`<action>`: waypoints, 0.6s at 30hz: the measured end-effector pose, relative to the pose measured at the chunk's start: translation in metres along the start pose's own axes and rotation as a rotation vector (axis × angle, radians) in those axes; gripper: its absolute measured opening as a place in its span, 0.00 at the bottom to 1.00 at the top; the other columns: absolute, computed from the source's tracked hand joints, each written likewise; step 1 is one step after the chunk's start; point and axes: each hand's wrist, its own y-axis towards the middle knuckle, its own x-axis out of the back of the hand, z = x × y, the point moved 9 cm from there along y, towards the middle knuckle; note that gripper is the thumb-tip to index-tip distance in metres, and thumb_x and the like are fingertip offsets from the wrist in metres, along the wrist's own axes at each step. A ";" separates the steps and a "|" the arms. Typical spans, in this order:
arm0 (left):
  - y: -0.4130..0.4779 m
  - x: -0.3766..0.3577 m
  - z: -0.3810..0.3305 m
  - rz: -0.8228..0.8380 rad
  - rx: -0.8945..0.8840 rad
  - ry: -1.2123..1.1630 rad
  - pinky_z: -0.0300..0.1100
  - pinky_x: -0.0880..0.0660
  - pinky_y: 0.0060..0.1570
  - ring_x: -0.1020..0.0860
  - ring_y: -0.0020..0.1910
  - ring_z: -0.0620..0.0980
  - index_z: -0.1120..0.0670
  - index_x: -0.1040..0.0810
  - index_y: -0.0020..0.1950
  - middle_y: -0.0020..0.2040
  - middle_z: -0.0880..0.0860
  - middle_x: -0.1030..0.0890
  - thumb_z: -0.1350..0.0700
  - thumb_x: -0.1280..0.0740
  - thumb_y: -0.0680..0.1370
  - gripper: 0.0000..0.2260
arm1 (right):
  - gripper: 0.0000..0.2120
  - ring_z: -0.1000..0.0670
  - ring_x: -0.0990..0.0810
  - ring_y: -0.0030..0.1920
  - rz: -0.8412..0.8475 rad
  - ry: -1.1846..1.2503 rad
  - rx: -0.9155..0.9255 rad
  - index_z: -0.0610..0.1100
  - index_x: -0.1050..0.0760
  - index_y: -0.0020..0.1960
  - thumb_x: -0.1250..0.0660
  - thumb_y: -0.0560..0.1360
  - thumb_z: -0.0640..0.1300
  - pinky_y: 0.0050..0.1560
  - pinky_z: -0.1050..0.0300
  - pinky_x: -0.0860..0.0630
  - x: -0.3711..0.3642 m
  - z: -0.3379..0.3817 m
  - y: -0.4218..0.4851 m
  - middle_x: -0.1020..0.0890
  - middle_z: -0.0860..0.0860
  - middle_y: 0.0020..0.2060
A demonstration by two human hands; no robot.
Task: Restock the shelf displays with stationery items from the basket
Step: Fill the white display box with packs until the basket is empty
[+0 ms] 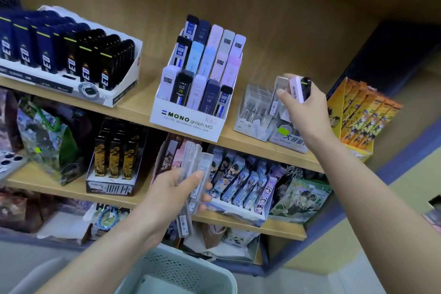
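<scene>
My left hand (175,190) grips a fanned bundle of clear lead cases (195,169) in front of the lower shelf. My right hand (301,112) is raised to the upper shelf and holds several small cases (297,89): a clear one, a pink one and a black one with a green stripe. It hovers just above a clear display box (256,112) of lead refills. The pale perforated basket (181,272) sits at the bottom of the view, below my left arm.
A white MONO graph display (191,122) full of lead cases stands at the middle of the upper wooden shelf (140,105). A tray of dark blue and black cases (69,55) is at left, an orange box (362,112) at right. Packed displays fill the lower shelf.
</scene>
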 end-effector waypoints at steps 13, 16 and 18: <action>-0.002 0.003 -0.004 -0.024 -0.004 -0.085 0.37 0.21 0.32 0.17 0.35 0.49 0.58 0.22 0.55 0.44 0.57 0.16 0.54 0.39 0.80 0.10 | 0.06 0.47 0.23 0.32 0.186 -0.428 0.079 0.49 0.25 0.50 0.32 0.74 0.47 0.35 0.52 0.25 -0.005 -0.001 0.006 0.22 0.54 0.35; -0.002 0.003 -0.003 -0.023 -0.011 -0.088 0.38 0.20 0.34 0.17 0.37 0.50 0.57 0.21 0.54 0.42 0.57 0.15 0.53 0.39 0.80 0.10 | 0.02 0.45 0.22 0.34 0.204 -0.534 0.070 0.51 0.24 0.45 0.32 0.74 0.48 0.36 0.54 0.26 -0.007 -0.003 0.007 0.19 0.51 0.37; 0.000 0.003 -0.004 -0.023 -0.017 -0.086 0.37 0.21 0.33 0.17 0.36 0.51 0.57 0.21 0.54 0.41 0.56 0.15 0.53 0.39 0.80 0.10 | 0.03 0.44 0.21 0.34 0.174 -0.568 0.071 0.50 0.22 0.45 0.31 0.74 0.49 0.35 0.56 0.27 -0.005 -0.004 0.007 0.19 0.49 0.37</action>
